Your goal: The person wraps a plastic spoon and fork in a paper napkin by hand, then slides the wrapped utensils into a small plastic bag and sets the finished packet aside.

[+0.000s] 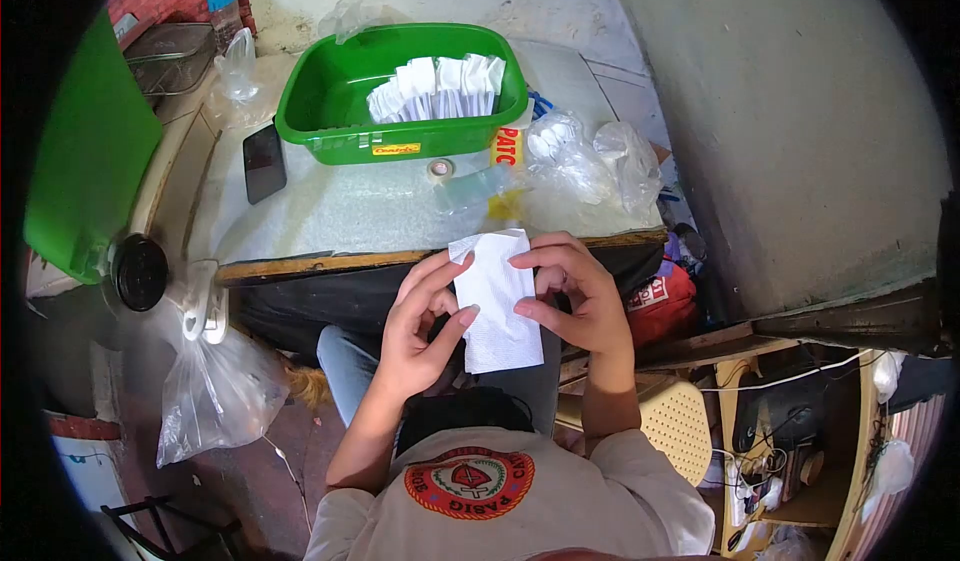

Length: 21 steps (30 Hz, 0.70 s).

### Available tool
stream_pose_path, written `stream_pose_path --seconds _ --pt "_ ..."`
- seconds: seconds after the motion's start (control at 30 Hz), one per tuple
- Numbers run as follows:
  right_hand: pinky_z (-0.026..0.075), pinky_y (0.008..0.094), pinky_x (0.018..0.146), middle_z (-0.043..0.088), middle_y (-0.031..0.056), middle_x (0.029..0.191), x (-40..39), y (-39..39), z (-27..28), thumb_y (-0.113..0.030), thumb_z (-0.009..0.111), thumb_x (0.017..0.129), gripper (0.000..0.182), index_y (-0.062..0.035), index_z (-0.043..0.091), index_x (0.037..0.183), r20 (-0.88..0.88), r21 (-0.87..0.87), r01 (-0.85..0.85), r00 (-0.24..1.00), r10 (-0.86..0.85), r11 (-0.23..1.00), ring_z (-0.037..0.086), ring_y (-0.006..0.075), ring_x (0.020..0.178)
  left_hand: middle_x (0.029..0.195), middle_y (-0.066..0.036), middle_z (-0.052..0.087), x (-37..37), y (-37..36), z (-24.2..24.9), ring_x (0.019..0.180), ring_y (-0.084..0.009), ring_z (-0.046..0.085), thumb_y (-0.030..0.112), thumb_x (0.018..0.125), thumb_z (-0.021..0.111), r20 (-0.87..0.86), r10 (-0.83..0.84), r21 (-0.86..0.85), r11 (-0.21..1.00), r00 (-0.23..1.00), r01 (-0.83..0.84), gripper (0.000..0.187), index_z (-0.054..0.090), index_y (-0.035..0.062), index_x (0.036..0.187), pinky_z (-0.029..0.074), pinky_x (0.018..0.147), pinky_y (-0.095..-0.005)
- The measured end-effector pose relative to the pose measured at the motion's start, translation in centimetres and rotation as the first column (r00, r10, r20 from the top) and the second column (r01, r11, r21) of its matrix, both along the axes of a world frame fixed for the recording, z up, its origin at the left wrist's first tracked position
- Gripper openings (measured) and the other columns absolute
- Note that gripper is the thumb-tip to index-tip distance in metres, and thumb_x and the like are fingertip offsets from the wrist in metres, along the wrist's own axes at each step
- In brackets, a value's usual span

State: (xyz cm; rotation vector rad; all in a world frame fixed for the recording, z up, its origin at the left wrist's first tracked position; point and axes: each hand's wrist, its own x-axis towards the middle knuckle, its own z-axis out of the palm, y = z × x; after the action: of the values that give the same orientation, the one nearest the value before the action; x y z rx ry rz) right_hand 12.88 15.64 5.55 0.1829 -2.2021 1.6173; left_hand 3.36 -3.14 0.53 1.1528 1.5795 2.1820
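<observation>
A white textured paper sheet (500,311), upright and taller than wide, is held above my lap near the table's front edge. My left hand (425,321) pinches its left side between fingers and thumb. On the right side, my right hand (575,296) grips it the same way. Beyond the sheet on the table stands a green basin (350,146), with a fanned row of white folded papers (435,91) inside it. In front of the basin lie a small tape roll (440,169) and a clear plastic piece (472,189).
A phone (264,164) lies left of the basin. Clear plastic bags (585,156) sit at the table's right. A bag (215,381) hangs at the left, below a green container (90,151). A wall (800,141) rises on the right.
</observation>
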Motion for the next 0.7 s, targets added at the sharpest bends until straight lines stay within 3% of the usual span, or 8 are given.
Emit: stream_pose_path --seconds 0.17,0.27,0.33,0.43,0.5,0.57,0.7 --pt "0.041 0.0204 0.065 0.05 0.0085 0.117 0.2 -0.5 0.3 0.012 0.072 0.072 0.044 0.0013 0.061 0.113 0.046 -0.087 0.043 0.998 -0.039 0.995 0.051 0.0046 0.073 0.138 -0.014 0.043 0.3 -0.1 0.3 0.077 -0.0049 0.048 -0.017 0.082 0.059 0.01 0.015 -0.015 1.0 1.0 -0.015 0.051 0.053 -0.0021 0.13 0.042 0.067 -0.0192" --pt "0.047 0.0225 0.067 0.053 0.0075 0.116 0.1 -0.3 -0.5 0.004 0.072 0.076 0.04 -0.0049 0.063 0.114 -0.062 -0.092 0.043 0.997 -0.049 0.995 0.057 0.0096 0.079 0.137 -0.014 0.044 0.4 -0.2 0.4 0.077 -0.006 0.049 -0.015 0.082 0.06 -0.02 0.016 -0.038 0.999 1.0 -0.017 0.051 0.054 -0.0016 0.13 0.043 0.068 -0.0197" --pt "0.045 0.0287 0.083 0.055 0.0106 0.114 0.1 -0.1 -0.1 0.004 0.071 0.073 0.038 -0.0043 0.065 0.11 -0.039 0.053 -0.054 0.998 0.056 0.997 0.058 0.0162 0.094 0.137 -0.014 0.044 0.6 -0.1 0.6 0.078 -0.0067 0.05 -0.015 0.082 0.06 -0.036 0.006 -0.056 0.998 0.999 -0.008 0.05 0.054 -0.0012 0.13 0.044 0.069 -0.02" --pt "0.047 0.0298 0.079 0.062 0.0135 0.109 -0.3 -0.4 0.1 -0.002 0.072 0.076 0.031 -0.0087 0.067 0.106 -0.128 0.212 -0.088 0.985 0.116 0.973 0.059 0.0217 0.095 0.136 -0.015 0.045 0.8 0.0 0.6 0.076 -0.0084 0.051 -0.013 0.081 0.062 -0.072 -0.009 -0.086 0.996 0.997 0.002 0.051 0.055 -0.0008 0.13 0.045 0.071 -0.0209" --pt "0.048 0.029 0.078 0.064 0.0145 0.105 0.1 -0.6 0.2 -0.002 0.072 0.077 0.029 -0.0076 0.067 0.105 -0.109 0.195 -0.076 0.989 0.098 0.978 0.06 0.0218 0.097 0.133 -0.016 0.048 0.9 -0.1 0.5 0.074 -0.0099 0.052 -0.012 0.079 0.064 -0.129 0.023 -0.096 0.995 0.991 -0.035 0.052 0.055 -0.0008 0.129 0.046 0.073 -0.0226" --pt "0.048 0.0284 0.077 0.062 0.0144 0.11 0.7 -0.6 0.0 -0.001 0.071 0.078 0.028 -0.0073 0.066 0.105 0.142 0.093 0.039 0.988 -0.052 0.995 0.06 0.0206 0.101 0.132 -0.016 0.049 0.9 -0.2 0.6 0.073 -0.0105 0.052 -0.011 0.079 0.064 -0.137 0.046 -0.101 0.993 0.99 -0.06 0.052 0.056 -0.0004 0.129 0.046 0.073 -0.0234" --pt "0.049 0.027 0.075 0.06 0.0145 0.116 0.7 -0.9 -0.9 0.0 0.07 0.078 0.028 -0.0075 0.066 0.105 0.082 -0.063 0.125 0.989 -0.12 0.99 0.061 0.0193 0.096 0.131 -0.017 0.051 0.8 -0.4 1.0 0.073 -0.012 0.052 -0.01 0.079 0.064 -0.201 0.103 -0.142 0.981 0.974 -0.133 0.051 0.057 0.0015 0.128 0.047 0.075 -0.0249"
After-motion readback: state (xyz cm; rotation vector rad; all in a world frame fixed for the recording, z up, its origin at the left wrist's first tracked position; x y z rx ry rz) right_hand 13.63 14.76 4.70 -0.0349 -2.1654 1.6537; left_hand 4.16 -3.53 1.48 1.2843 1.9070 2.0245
